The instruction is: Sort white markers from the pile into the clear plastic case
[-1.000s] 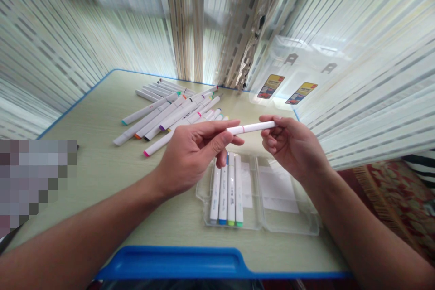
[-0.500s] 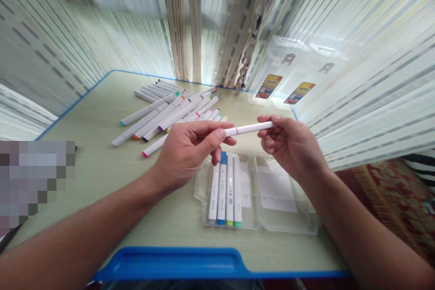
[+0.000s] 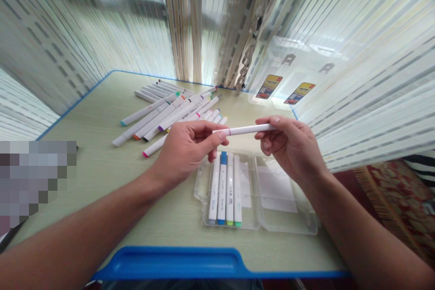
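Note:
A white marker [image 3: 248,130] with a thin pinkish ring is held nearly level above the table. My left hand [image 3: 190,147] pinches its left end between thumb and fingers. At the other end, my right hand [image 3: 288,142] grips it the same way, covering the tip. Below the hands lies an opened clear plastic case [image 3: 260,222]. Several markers stand side by side in its left half, among them a blue-capped marker [image 3: 222,190] and one with a lime-green end [image 3: 230,192]. Paper inserts [image 3: 277,190] show in the case.
A loose pile of white markers [image 3: 173,113] with coloured ends lies on the table [image 3: 84,113] beyond my left hand. Two clear cases [image 3: 285,68] with yellow labels stand at the back right. A blue tray edge [image 3: 173,263] runs along the front, and string curtains [image 3: 129,22] surround the table.
Both hands have shifted slightly left with the marker between them. The case and the pile of markers stay as they were.

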Demonstrator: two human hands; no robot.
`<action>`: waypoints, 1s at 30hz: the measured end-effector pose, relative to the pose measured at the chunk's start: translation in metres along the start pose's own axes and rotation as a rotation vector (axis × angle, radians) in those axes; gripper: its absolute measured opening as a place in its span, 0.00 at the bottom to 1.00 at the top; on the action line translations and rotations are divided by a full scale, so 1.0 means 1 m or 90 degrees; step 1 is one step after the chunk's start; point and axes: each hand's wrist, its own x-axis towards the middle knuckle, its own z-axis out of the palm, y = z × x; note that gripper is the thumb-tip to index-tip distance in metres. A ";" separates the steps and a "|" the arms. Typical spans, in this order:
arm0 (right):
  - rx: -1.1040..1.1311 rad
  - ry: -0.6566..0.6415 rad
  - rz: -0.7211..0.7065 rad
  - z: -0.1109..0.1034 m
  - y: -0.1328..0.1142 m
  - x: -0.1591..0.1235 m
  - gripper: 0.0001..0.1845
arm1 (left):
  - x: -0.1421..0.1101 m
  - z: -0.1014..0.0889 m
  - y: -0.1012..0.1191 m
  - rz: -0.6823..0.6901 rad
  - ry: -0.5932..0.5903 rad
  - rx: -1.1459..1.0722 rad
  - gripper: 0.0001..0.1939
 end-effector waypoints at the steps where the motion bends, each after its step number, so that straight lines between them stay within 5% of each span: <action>1: 0.000 -0.002 -0.002 0.000 0.000 0.000 0.09 | 0.000 0.000 -0.001 0.001 0.000 -0.002 0.09; 9: -0.057 -0.049 -0.047 -0.002 0.005 -0.003 0.06 | 0.002 -0.003 -0.004 0.000 0.007 0.013 0.08; 20: -0.381 -0.013 -0.161 -0.002 0.000 -0.008 0.11 | 0.001 0.000 0.001 -0.028 -0.013 0.038 0.06; 30: -0.541 -0.119 -0.217 0.004 0.000 -0.015 0.12 | -0.003 0.001 0.000 -0.032 -0.078 0.111 0.10</action>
